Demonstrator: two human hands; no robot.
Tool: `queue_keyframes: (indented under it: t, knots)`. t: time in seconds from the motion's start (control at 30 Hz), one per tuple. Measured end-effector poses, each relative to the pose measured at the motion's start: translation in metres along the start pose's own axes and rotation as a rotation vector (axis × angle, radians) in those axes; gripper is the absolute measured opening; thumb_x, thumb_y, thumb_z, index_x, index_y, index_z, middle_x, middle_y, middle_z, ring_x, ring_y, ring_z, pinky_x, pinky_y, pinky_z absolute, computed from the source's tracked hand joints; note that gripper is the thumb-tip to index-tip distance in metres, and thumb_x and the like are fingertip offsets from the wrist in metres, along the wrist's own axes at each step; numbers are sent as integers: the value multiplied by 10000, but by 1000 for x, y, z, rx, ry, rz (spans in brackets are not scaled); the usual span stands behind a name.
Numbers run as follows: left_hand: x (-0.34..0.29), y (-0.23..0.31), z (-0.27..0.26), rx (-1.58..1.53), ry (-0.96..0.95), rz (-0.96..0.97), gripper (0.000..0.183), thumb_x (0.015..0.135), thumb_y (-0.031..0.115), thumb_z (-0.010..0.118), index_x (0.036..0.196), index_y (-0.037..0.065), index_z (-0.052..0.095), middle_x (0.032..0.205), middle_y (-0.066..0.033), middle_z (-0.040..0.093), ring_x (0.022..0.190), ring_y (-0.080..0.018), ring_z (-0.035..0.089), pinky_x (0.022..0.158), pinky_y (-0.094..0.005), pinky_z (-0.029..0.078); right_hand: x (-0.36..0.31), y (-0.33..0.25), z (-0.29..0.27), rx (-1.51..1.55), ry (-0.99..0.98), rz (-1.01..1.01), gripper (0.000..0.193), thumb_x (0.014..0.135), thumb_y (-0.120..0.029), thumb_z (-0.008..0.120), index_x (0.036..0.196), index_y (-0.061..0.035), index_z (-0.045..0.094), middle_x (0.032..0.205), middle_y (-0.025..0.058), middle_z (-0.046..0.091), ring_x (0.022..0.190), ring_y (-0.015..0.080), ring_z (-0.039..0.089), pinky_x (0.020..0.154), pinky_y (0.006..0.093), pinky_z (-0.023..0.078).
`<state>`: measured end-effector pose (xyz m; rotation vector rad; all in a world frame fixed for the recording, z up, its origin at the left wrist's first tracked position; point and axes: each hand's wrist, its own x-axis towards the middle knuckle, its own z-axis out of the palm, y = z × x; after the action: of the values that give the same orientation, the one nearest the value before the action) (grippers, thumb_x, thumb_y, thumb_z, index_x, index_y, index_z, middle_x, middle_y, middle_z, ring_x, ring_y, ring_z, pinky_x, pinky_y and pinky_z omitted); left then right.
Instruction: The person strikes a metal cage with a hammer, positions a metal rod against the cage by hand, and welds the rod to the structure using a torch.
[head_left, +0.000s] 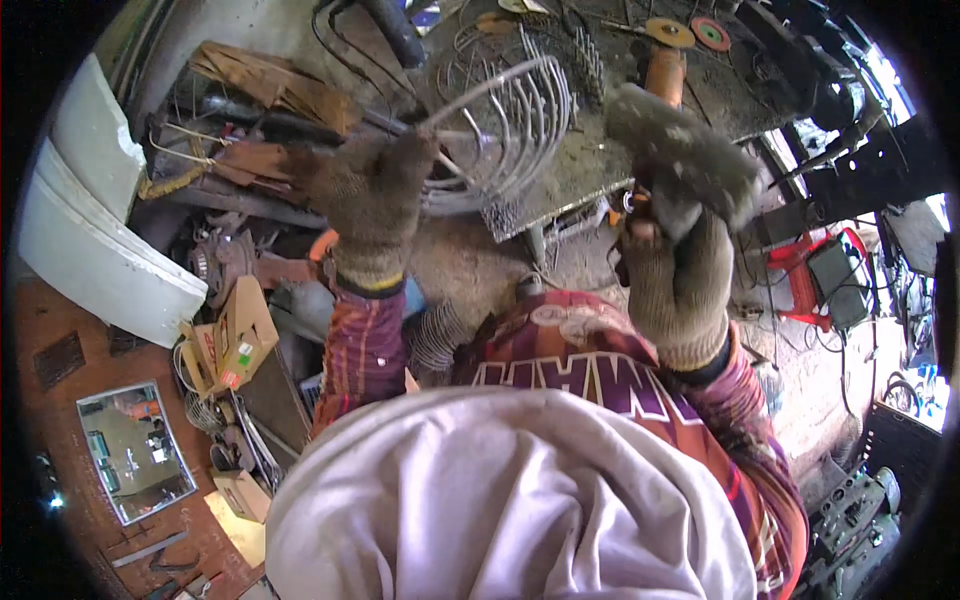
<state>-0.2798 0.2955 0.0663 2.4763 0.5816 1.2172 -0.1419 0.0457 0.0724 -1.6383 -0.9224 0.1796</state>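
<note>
My left hand (375,195), in a knitted work glove, is closed around one end of a curved metal rod grille (530,130). The grille's several bent bars spread to the right, over the near part of a dark metal workbench (590,175). At the right, my gloved right hand (685,285) is wrapped around a hammer, with its large, grey, worn head (685,155) raised above the fist. The hammer is slightly blurred, and the fist covers most of its handle. A gap separates the hammer head from the grille.
Yellow (669,32) and red-rimmed (711,34) discs lie at the bench's far side. Brown wooden pieces (270,85) and a white curved panel (110,255) stand left. Below them are a cardboard box (240,335) and a mirror (135,450). A red chair-like object (795,280) stands right.
</note>
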Motion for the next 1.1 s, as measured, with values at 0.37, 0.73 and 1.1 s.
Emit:
queue_keyframes:
  t: [0.37,0.73,1.1]
  knots:
    - [18,11,3,-126,-22,-41,347,887,331,755,758,22,665,627,-13,578,610,-104,500,555,-311,409,15,-9,12,-412,-136,-41,337,931,-119,598,1237,4,528,849,180,613,715,215,605,660,365,500]
    - [8,-19,3,-273,1,-84,178,914,231,715,1005,80,705,870,-105,672,819,-225,646,710,-378,502,-2,18,7,101,-44,133,389,933,-73,601,1291,49,513,969,152,677,823,284,687,739,345,527]
    - [12,-6,16,-495,27,-291,327,879,322,761,837,-2,741,697,-49,685,635,-121,593,580,-308,449,6,19,8,79,-44,62,431,952,-157,613,1323,28,496,1007,209,676,892,385,698,765,377,528]
